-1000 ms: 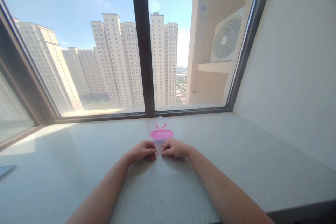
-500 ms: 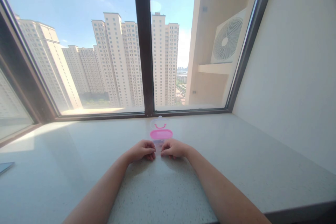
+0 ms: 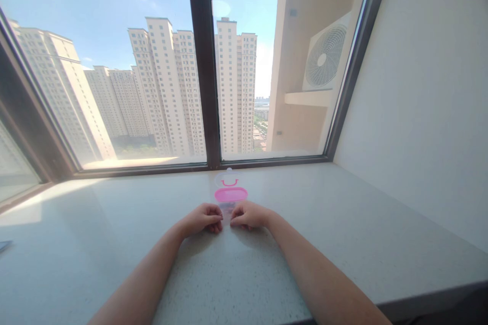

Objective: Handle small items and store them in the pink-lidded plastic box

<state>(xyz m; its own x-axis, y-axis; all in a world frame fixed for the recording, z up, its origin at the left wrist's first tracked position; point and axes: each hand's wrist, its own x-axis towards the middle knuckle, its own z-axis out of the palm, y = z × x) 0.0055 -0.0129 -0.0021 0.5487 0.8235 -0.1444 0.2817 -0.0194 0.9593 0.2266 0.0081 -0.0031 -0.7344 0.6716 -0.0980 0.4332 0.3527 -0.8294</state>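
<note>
- Left grip (image 3: 202,218): curls in on itself, knuckles up, fingertips tucked toward the thumb; rests on the tabletop (image 3: 343,233) against the left side of the case's near end.
- Right grip (image 3: 247,215): mirrors that pose, curled and knuckles up, against the right side of the case's near end; sits just beside the left grip, with a narrow gap between them.
- Both grips: meet the case at the fingertips, which hide under the knuckles; cannot tell whether clamped on it, pinching something small, or merely laid against it.
- Case (image 3: 230,196): small, of clear plastic with a pink band across it; lies flat on the tabletop. Carries a clear flap with a pink U-shaped mark (image 3: 227,181) at its far end. Contents too small to make out.
- Forearms: run back from the case toward the near edge of the tabletop, spreading apart.
- Tabletop: pale speckled stone; spreads wide on every side of the case.
- Window (image 3: 114,101): stands just beyond the case's far end, with a dark centre post (image 3: 201,61) rising behind and slightly left of the case.
- Tower blocks (image 3: 168,86): show through the glass, far beyond the case.
- Air-conditioner unit (image 3: 324,58): hangs outside the glass, beyond and right of the case.
- Wall (image 3: 419,91): plain and pale, well right of the case.
</note>
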